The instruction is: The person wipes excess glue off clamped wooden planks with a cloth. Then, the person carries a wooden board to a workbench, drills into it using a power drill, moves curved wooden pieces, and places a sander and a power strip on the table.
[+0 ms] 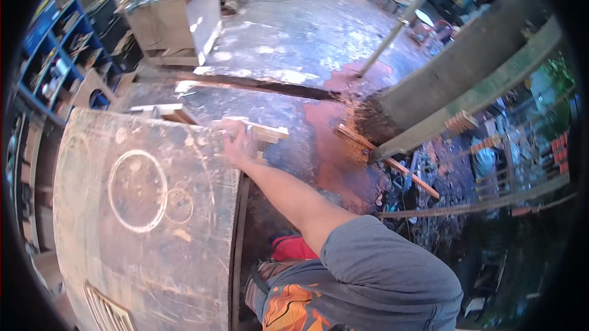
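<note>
One right hand in view, fingers bent over the far right corner of the worn workbench, right against a pale wood piece that sticks out just past that corner. It's blurry, so can't tell how tight the grip is, or if it's gripping at all. Left hand's out of frame, can't tell. Markings: a big pale circle on the benchtop, smaller circle just right of it, plus an orange print on the gray shirt.

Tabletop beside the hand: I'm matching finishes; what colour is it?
The tabletop is mottled greyish brown, clearest in the head view.
</note>
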